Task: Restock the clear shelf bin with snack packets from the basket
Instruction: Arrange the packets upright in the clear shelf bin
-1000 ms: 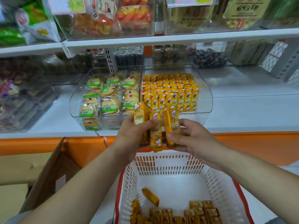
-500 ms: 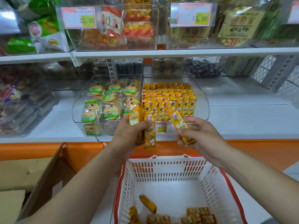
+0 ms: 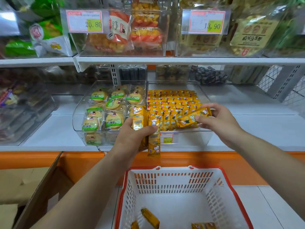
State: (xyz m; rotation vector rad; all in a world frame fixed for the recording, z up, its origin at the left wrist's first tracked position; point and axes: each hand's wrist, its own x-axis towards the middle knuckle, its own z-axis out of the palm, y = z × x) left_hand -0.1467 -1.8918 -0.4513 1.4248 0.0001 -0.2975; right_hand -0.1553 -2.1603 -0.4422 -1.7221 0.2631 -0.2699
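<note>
The clear shelf bin point(image 3: 203, 96) on the white shelf holds rows of upright yellow snack packets point(image 3: 171, 103). My right hand point(image 3: 219, 119) pinches one yellow packet point(image 3: 189, 119) lying sideways over the bin's front right part. My left hand point(image 3: 132, 138) grips a bunch of the same yellow packets point(image 3: 153, 134) upright in front of the bin's left front corner. Below, the white basket with a red rim point(image 3: 178, 182) holds a few loose yellow packets point(image 3: 150, 218) on its floor.
A second clear bin point(image 3: 79, 113) with round green-labelled biscuit packs stands left of the target bin. An upper shelf point(image 3: 165, 61) with bagged snacks and price tags hangs overhead. An open cardboard box point(image 3: 41, 187) sits at lower left, against the orange shelf base.
My right hand took one packet from the bunch and carried it up and right to the bin's front. My left hand stayed about where it was with the other packets.
</note>
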